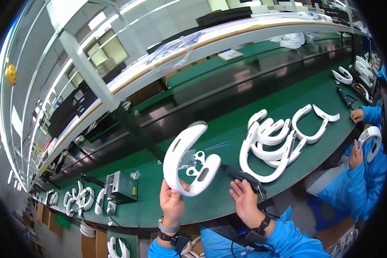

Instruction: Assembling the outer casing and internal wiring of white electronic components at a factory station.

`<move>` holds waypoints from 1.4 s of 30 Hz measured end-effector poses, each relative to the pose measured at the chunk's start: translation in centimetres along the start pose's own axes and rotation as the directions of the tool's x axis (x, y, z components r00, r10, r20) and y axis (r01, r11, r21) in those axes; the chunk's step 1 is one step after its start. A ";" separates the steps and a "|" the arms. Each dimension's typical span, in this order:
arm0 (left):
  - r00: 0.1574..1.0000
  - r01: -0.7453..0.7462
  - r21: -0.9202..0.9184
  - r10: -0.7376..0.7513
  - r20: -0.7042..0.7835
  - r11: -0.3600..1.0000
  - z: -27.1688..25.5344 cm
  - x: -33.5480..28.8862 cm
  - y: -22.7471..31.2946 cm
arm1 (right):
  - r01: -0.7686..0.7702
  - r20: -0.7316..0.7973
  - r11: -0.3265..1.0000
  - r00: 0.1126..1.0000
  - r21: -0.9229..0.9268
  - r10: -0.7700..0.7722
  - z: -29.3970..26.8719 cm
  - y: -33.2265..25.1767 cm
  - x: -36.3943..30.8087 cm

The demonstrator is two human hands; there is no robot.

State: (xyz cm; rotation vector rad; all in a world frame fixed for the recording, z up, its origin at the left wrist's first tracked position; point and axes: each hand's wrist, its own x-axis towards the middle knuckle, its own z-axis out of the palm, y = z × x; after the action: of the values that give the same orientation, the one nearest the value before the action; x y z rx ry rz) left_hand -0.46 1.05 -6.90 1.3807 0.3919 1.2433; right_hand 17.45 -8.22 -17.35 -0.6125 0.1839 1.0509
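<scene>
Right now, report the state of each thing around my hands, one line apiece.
Left hand: gripping the white piece
White piece: held up, open end upward
Right hand: open, palm showing
Black tool: beside the right hand
White pile: pieces overlapping on the bench
Grey box: standing on the bench

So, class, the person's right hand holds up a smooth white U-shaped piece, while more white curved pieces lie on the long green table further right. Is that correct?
Not quite: the head view shows the left hand holding up the smooth white U-shaped piece, not the right hand. The rest stands.
</scene>
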 end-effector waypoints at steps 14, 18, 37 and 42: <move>0.998 -0.006 -0.272 -0.010 -0.059 0.962 -1.3 -2.1 0.0 | -0.166 0.090 0.986 0.982 0.007 0.165 0.3 2.4 -1.3; 0.994 0.019 -0.393 -0.061 -0.095 0.919 -1.8 -2.6 0.4 | -0.220 0.271 0.934 0.915 -0.282 0.298 0.6 2.7 -2.8; 0.997 0.024 -0.141 -0.013 0.080 0.990 1.3 -3.3 3.1 | 0.025 0.436 0.784 0.842 -0.621 0.318 4.1 -1.0 -1.9; 0.999 -0.043 -0.062 0.044 0.025 0.997 2.6 -5.0 3.6 | -0.017 0.380 0.699 0.830 -0.715 0.408 4.4 -0.9 -2.3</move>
State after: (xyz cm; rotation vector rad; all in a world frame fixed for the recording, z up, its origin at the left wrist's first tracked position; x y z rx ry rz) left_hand -1.72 -5.27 -5.31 1.3580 0.3044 1.2615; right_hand 16.46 -7.83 -12.47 -0.9672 -0.6736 1.5005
